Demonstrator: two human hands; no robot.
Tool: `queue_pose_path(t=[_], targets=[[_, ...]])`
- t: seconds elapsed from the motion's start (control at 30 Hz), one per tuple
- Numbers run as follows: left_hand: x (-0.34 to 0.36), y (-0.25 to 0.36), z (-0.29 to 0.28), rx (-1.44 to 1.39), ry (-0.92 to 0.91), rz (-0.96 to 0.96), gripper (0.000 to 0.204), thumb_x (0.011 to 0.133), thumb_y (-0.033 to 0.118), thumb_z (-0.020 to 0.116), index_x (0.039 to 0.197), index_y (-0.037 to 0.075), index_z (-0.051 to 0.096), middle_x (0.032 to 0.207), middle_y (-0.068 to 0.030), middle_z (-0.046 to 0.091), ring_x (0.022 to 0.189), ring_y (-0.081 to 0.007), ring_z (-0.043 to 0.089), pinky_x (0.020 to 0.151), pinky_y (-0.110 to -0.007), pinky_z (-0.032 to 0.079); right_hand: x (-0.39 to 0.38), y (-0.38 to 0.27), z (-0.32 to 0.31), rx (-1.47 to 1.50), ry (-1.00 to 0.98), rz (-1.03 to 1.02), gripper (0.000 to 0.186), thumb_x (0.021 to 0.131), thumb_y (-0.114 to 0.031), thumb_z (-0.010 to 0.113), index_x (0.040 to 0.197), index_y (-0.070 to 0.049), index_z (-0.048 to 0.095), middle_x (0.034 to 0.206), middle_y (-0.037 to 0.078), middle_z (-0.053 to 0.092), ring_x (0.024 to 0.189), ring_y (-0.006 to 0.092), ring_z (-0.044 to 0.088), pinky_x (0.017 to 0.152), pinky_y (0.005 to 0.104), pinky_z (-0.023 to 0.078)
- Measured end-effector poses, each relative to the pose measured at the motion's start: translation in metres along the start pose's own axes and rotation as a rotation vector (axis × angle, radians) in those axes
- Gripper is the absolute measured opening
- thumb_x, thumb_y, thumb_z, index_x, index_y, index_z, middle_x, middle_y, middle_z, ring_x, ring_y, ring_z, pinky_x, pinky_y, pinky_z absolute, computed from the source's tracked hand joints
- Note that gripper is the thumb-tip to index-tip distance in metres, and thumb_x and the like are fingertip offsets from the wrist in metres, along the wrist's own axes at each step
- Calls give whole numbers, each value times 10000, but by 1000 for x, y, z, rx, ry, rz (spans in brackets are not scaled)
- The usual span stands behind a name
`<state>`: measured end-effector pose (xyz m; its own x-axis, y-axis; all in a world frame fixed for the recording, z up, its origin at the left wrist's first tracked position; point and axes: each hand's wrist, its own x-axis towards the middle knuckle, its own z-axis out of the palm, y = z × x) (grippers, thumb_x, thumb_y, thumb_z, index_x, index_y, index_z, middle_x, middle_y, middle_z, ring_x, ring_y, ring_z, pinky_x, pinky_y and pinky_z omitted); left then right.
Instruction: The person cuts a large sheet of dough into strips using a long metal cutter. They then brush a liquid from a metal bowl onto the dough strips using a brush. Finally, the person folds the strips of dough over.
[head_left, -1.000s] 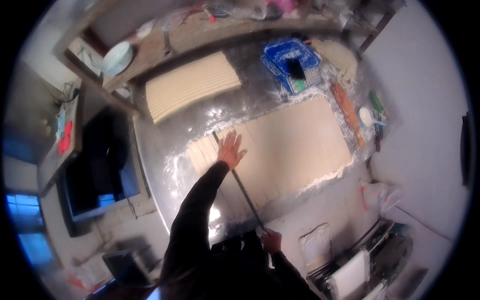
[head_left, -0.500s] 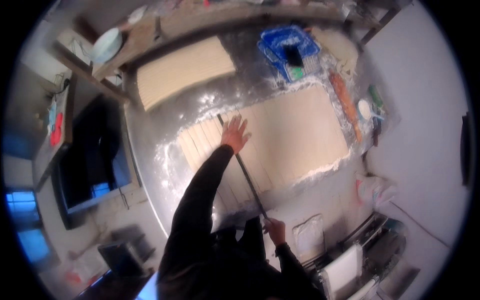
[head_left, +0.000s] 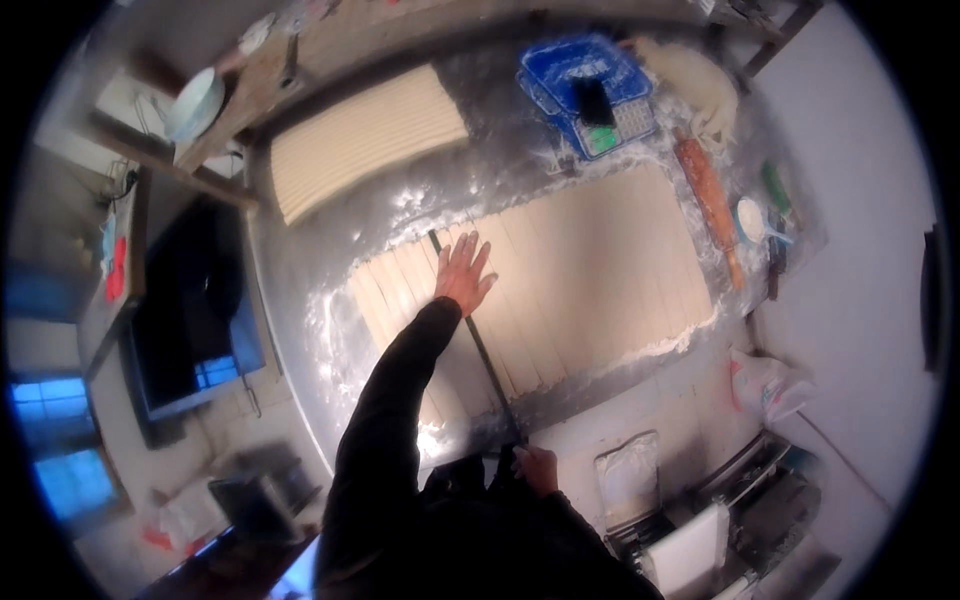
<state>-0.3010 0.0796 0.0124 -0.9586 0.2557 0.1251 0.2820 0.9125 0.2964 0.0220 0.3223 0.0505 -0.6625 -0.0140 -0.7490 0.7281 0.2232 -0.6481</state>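
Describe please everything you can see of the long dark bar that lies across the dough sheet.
The long dark bar is thin, straight and looks like metal. It lies flat across the pale dough sheet, running from the far edge toward the person. The left hand presses flat on its far part; the right hand grips its near end at the floured table edge. Cut dough strips lie to its left.
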Motion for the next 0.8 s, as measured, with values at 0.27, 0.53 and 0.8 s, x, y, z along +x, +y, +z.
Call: queue_pose_path(t=[0.27, 0.53, 0.8], targets=[[12, 13, -11, -57, 3, 66, 708, 905, 434, 545, 1497, 117, 321, 1567, -188, 218, 1443, -367, 216, 1133, -563, 190, -46, -46, -17, 57, 108, -111, 230, 906, -175, 616, 815, 30, 666, 626, 58, 623, 500, 98, 576, 485, 261, 462], [42, 34, 13, -43, -18, 50, 679, 921, 453, 523, 1490, 134, 336, 1555, -177, 253, 1442, -352, 234, 1133, -565, 203, -30, -49, -42, 83, 44, -110, 243, 921, -180, 602, 805, 23, 666, 642, 74, 647, 493, 109, 586, 470, 258, 449], [47, 36, 26, 24, -13, 28, 655, 938, 449, 514, 1482, 126, 346, 1555, -176, 254, 1440, -342, 242, 1126, -568, 214, 2, -38, -56, 20, -49, -15, 271, 935, -200, 585, 807, 26, 664, 646, 77, 650, 506, 115, 595, 498, 259, 469]])
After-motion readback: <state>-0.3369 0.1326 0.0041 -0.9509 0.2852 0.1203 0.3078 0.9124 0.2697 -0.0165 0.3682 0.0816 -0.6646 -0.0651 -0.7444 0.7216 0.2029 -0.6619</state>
